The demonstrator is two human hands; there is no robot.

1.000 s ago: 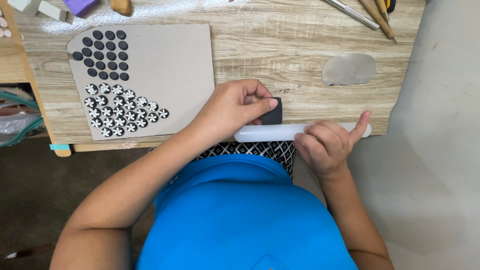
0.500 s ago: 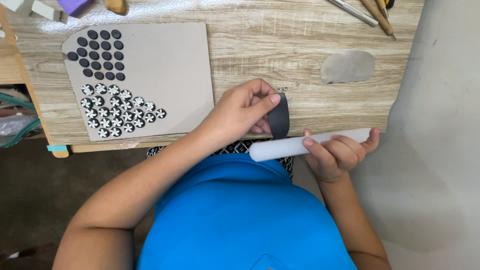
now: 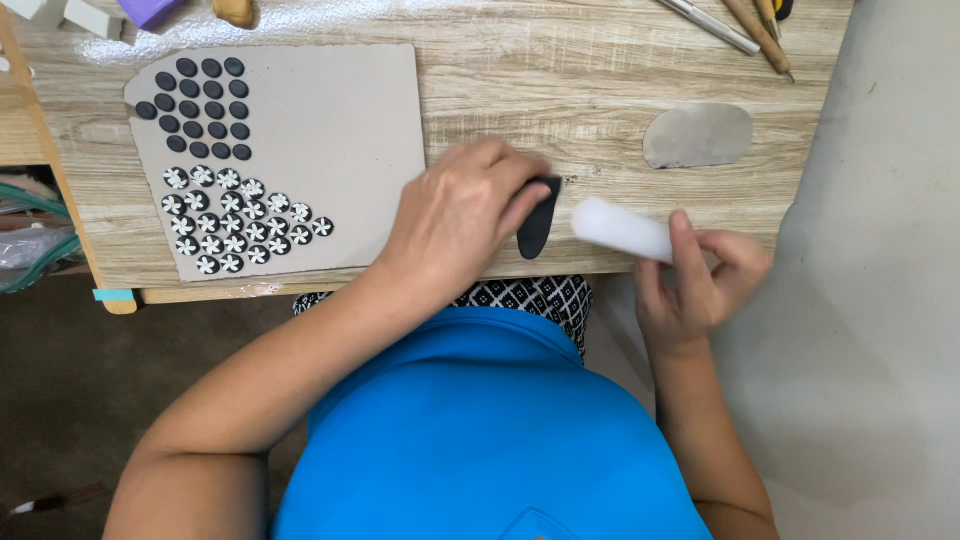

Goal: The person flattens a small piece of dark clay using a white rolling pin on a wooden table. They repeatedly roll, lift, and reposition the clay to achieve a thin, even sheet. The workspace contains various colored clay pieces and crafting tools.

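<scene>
Here, left hand (image 3: 455,225) pinches black clay (image 3: 537,218), right hand (image 3: 695,280) grips white roller (image 3: 622,229).

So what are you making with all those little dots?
A person sits at a wooden table. The left hand presses a dark clay piece near the table's front edge. The right hand holds a white roller just off to the side, lifted from the clay. On a grey sheet lie plain black discs and, below them, black discs with white flowers. A flat grey clay patch sits further back.
</scene>
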